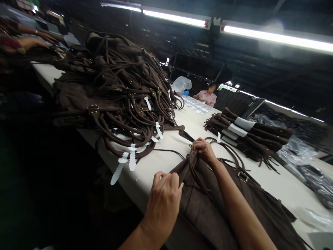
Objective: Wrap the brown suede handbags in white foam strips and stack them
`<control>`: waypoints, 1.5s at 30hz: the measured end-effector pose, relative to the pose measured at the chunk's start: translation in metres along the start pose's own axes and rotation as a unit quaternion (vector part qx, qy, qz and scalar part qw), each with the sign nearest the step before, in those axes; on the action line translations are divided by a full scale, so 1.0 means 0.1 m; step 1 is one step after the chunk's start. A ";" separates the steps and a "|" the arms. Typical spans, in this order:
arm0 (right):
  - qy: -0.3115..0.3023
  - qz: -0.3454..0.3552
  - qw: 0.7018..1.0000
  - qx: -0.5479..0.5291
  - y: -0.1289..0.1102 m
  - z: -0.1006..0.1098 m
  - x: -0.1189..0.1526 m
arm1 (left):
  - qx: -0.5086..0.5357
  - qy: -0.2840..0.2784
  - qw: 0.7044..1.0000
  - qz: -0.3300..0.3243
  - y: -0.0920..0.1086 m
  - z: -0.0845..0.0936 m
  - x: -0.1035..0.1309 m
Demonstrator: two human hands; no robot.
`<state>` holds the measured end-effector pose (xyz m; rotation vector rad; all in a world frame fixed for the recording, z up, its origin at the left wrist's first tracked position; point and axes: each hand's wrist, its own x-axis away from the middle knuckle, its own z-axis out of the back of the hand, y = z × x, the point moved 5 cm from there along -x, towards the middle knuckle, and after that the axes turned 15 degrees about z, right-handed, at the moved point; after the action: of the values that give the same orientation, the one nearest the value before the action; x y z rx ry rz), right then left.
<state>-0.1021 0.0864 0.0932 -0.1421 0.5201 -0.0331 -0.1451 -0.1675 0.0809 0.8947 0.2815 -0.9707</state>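
A dark brown handbag [205, 201] with brass buckles lies on the table in front of me. My right hand [204, 151] is closed around the gathered top edge of this bag, near a dark flat strap end [186, 135]. Beside the bag's near left edge, my left hand [165, 196] is curled with its fingers bent inward; what it pinches, if anything, is hidden. Thin brown cords hang down over the bag just below my right hand. A looped bag handle [234, 151] with a white tag lies past my right wrist.
A large heap of brown bags [117, 80] with white notched tags covers the table's left part. Folded bags with white bands [241, 130] are stacked at the right, near clear plastic wrapping [296, 149]. A person [208, 95] sits beyond the pale table [192, 119]; another person's arms [31, 38] show far left.
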 end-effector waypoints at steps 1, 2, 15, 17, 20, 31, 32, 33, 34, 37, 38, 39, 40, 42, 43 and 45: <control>0.006 -0.006 1.000 -0.008 0.01 0.01 0.01 | 0.010 0.012 1.000 0.004 -0.02 0.01 -0.04; 0.005 -0.013 1.000 -0.004 0.02 0.01 0.01 | 0.020 0.029 0.999 0.009 -0.05 0.02 -0.07; -0.096 -0.081 0.982 0.140 0.02 -0.47 0.00 | 0.157 -0.036 0.942 0.295 -0.63 -0.17 0.12; -0.079 -0.094 0.985 0.124 0.05 -0.55 0.01 | 0.191 -0.051 0.924 0.326 -0.69 -0.16 0.19; -0.077 -0.129 0.983 0.106 0.13 -0.63 0.01 | 0.229 -0.077 0.904 0.352 -0.73 -0.15 0.23; -0.095 -0.183 0.974 0.095 0.13 -0.64 -0.03 | 0.022 -0.178 0.938 0.296 -0.64 -0.24 0.01; -0.095 -0.177 0.976 0.083 0.13 -0.62 -0.01 | 0.002 -0.181 0.941 0.285 -0.61 -0.22 0.02; -0.096 -0.170 0.978 0.072 0.13 -0.61 0.00 | -0.035 -0.184 0.944 0.272 -0.56 -0.19 0.04; -0.097 -0.161 0.980 0.064 0.12 -0.60 0.01 | -0.083 -0.187 0.946 0.252 -0.49 -0.16 0.04; -0.102 -0.144 0.982 0.062 0.09 -0.60 0.00 | -0.216 -0.174 0.944 0.176 -0.24 -0.07 -0.02; -0.102 -0.142 0.982 0.065 0.08 -0.60 0.00 | -0.240 -0.170 0.944 0.152 -0.15 -0.06 -0.06; -0.101 -0.141 0.982 0.068 0.07 -0.61 -0.01 | -0.253 -0.175 0.943 0.129 -0.08 -0.06 -0.11; -0.097 -0.139 0.983 0.070 0.06 -0.62 -0.02 | -0.260 -0.193 0.941 0.103 -0.02 -0.09 -0.16; -0.088 -0.132 0.984 0.083 0.06 -0.64 -0.05 | -0.250 -0.249 0.935 0.018 0.05 -0.19 -0.25; -0.089 -0.130 0.982 0.104 0.07 -0.66 -0.05 | -0.227 -0.273 0.934 -0.030 0.07 -0.25 -0.28; -0.106 -0.127 0.973 0.159 0.09 -0.69 -0.06 | -0.157 -0.285 0.940 -0.107 0.07 -0.32 -0.30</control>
<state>-0.1417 0.0869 0.0358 0.1021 0.2742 -0.3469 -0.1510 -0.1237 0.0823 0.2681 0.0325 -1.2990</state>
